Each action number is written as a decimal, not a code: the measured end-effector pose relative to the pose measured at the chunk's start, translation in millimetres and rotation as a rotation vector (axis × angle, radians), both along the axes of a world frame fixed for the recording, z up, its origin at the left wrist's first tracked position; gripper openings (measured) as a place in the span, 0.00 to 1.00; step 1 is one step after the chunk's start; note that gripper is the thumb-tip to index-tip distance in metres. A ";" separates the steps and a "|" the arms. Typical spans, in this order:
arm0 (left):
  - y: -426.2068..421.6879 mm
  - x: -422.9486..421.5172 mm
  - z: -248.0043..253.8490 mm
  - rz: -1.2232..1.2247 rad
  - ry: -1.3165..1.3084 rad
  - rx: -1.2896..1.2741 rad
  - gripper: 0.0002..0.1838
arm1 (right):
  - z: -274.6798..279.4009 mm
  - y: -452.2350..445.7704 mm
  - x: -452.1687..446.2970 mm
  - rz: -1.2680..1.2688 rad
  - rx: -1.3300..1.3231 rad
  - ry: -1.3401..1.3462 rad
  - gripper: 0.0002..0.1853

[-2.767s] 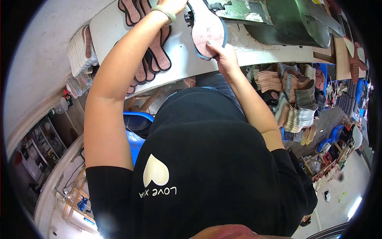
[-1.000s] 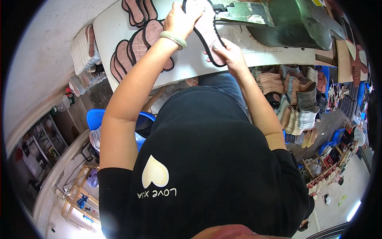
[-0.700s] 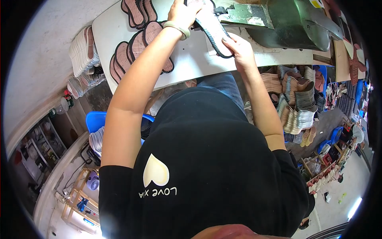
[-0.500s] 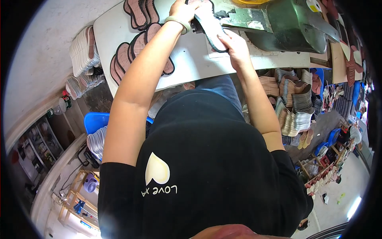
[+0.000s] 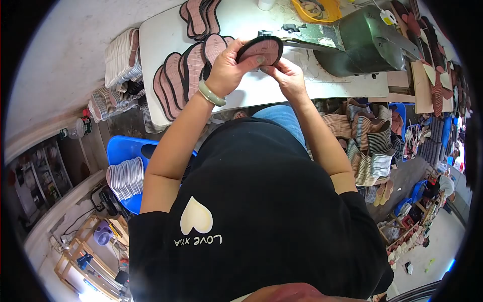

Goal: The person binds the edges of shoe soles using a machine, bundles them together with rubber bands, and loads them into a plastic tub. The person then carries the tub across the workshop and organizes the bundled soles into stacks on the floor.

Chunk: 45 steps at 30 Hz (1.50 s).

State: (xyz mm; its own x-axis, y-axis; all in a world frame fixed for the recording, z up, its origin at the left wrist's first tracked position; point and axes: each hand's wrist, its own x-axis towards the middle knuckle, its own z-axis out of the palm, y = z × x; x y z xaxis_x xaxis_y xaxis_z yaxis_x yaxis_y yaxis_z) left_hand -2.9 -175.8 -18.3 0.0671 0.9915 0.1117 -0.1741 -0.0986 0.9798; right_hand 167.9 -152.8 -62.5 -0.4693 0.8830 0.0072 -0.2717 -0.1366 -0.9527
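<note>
My left hand (image 5: 227,70), with a pale bangle at its wrist, grips a pink insole (image 5: 265,49) with black edging; the thumb presses on its pink face. At the insole's lower right edge, my right hand (image 5: 289,75) pinches with thumb and fingers. The insole is held up in front of the sewing machine (image 5: 322,38), its pink side facing me, its far part out of sight. Left of my left hand, several more pink insoles (image 5: 171,83) lie overlapping on the white table (image 5: 241,103). Another overlapping group of insoles (image 5: 200,17) lies further back.
A yellow tray (image 5: 322,15) with small pieces stands behind the machine. Stacks of striped soles (image 5: 121,58) rise beside the table's left edge, and more stacked soles (image 5: 370,128) stand at right below it. A blue chair (image 5: 121,146) at left carries a sole stack.
The insole has come nearer to me and turned from its pale side to its pink side. My left hand has moved down toward me; my right hand has shifted slightly down and left.
</note>
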 end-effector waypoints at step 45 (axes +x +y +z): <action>-28.4 -65.8 -132.0 0.520 0.851 -0.811 0.41 | -146.3 67.3 -104.9 -0.028 -0.499 -0.156 0.40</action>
